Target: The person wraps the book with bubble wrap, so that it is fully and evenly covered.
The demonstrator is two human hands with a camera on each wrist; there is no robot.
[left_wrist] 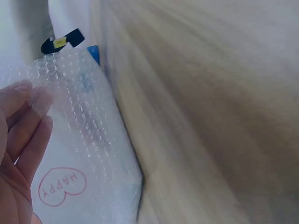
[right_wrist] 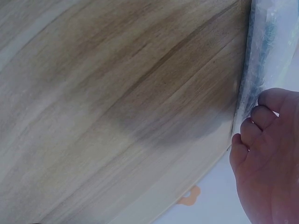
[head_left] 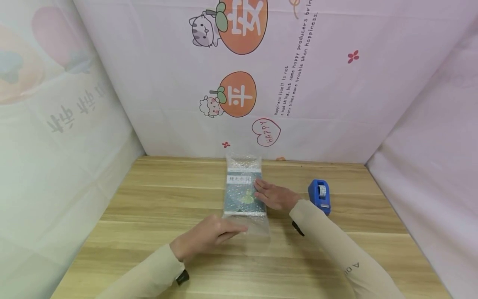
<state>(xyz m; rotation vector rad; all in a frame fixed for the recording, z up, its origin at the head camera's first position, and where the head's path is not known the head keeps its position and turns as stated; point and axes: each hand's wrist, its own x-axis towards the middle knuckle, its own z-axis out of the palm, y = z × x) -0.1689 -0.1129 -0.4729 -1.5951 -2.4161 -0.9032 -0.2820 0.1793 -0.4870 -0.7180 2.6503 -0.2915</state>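
A blue-green book (head_left: 239, 195) with a white title strip lies flat near the middle of the table, inside clear bubble wrap (head_left: 257, 227). The wrap extends past the book at its far and near ends. My left hand (head_left: 207, 234) is at the near end; in the left wrist view its thumb and forefinger pinch the raised edge of the bubble wrap (left_wrist: 70, 93). My right hand (head_left: 276, 196) rests with extended fingers on the book's right side. The right wrist view shows its fingertips (right_wrist: 266, 116) along the wrapped edge.
A blue tape dispenser (head_left: 319, 197) with a roll of tape stands right of my right hand. The wooden table (head_left: 160, 199) meets a printed cloth wall (head_left: 317, 137) at the back. White cloth also hangs on both sides.
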